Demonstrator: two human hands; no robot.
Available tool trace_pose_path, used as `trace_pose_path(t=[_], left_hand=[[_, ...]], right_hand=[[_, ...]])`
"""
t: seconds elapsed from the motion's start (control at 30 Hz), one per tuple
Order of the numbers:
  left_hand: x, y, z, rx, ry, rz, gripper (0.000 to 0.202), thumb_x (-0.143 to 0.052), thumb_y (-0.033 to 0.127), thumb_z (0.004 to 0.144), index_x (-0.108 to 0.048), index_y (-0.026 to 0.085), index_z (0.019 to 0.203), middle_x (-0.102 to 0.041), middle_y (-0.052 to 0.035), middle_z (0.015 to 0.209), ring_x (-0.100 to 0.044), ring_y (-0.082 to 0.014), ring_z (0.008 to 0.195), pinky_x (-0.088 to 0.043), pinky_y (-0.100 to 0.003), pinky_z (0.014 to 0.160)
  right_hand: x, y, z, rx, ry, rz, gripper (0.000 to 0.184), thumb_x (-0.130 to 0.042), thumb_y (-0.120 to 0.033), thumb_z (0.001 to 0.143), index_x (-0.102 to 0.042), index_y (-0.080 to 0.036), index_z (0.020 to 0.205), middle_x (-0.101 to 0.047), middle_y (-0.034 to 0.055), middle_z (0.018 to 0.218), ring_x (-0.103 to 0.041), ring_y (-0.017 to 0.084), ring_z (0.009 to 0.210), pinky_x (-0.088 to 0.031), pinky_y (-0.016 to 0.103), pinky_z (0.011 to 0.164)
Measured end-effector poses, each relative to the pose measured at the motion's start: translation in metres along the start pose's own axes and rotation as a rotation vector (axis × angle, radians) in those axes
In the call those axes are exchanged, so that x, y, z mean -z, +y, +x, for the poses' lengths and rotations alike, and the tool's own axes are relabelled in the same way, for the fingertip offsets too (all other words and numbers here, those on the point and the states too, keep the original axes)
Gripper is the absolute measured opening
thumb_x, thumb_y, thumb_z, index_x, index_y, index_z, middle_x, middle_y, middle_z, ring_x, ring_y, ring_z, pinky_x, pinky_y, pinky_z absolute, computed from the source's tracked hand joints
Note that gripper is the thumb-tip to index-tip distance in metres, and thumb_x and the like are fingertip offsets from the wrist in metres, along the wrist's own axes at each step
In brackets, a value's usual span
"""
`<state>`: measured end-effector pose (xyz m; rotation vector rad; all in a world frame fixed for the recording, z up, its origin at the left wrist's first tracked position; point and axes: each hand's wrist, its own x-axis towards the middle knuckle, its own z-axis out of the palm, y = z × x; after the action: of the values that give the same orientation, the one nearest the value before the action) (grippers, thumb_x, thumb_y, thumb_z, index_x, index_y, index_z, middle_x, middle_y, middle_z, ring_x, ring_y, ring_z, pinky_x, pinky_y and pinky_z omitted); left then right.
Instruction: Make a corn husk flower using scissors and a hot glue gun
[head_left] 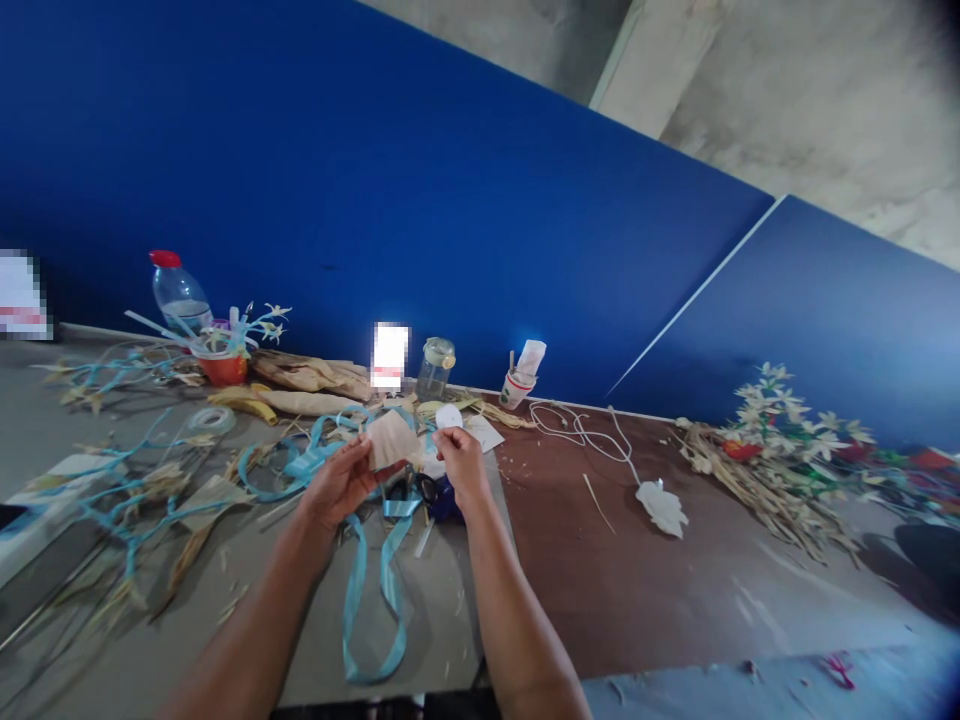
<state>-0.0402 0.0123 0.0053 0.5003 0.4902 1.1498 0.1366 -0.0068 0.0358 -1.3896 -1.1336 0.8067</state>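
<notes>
My left hand grips a flat beige piece of dried husk between thumb and fingers, held up over the table. Close to its right edge, my right hand has its fingertips pinched together; whatever they hold is too small to make out. Below both hands a loop of light-blue ribbon hangs down onto the grey tabletop. Dark scissor handles show partly between the hands, beside a dark blue object. A round white piece lies just behind my right fingertips.
Blue-stemmed husk flowers spread over the left side. At the back stand a red-capped bottle, a red cup, a lidded jar and a paper cup. A white cable and white flowers lie to the right.
</notes>
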Motion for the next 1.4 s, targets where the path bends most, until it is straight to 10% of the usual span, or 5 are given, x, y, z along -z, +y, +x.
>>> trace_pose_path(t=[0.4, 0.83, 1.4], left_hand=[[0.001, -0.002, 0.003, -0.016, 0.020, -0.028, 0.009, -0.058, 0.008, 0.079, -0.065, 0.014, 0.078, -0.071, -0.0040, 0.087, -0.067, -0.0182, 0.084, -0.054, -0.042, 0.087], [0.008, -0.002, 0.007, -0.046, -0.009, -0.063, 0.011, -0.056, 0.008, 0.081, -0.065, 0.014, 0.083, -0.072, -0.0054, 0.090, -0.068, -0.0184, 0.084, -0.054, -0.043, 0.087], [0.009, -0.002, 0.007, -0.059, -0.014, -0.105, 0.007, -0.060, 0.013, 0.080, -0.064, 0.015, 0.086, -0.072, -0.0051, 0.096, -0.066, -0.0183, 0.090, -0.053, -0.045, 0.088]], right_hand=[[-0.022, -0.007, -0.038, 0.135, -0.421, -1.267, 0.027, -0.048, -0.027, 0.084, -0.064, -0.014, 0.102, -0.070, 0.0158, 0.097, -0.067, 0.027, 0.089, -0.049, 0.033, 0.070], [-0.021, -0.016, -0.027, 0.144, -0.493, -1.396, 0.028, -0.043, -0.011, 0.084, -0.056, -0.012, 0.109, -0.070, 0.0165, 0.096, -0.068, 0.028, 0.090, -0.050, 0.034, 0.069], [0.064, -0.067, -0.008, 0.191, -0.315, -1.341, 0.027, -0.046, -0.013, 0.082, -0.064, -0.022, 0.100, -0.071, 0.0078, 0.094, -0.065, 0.022, 0.089, -0.041, 0.027, 0.068]])
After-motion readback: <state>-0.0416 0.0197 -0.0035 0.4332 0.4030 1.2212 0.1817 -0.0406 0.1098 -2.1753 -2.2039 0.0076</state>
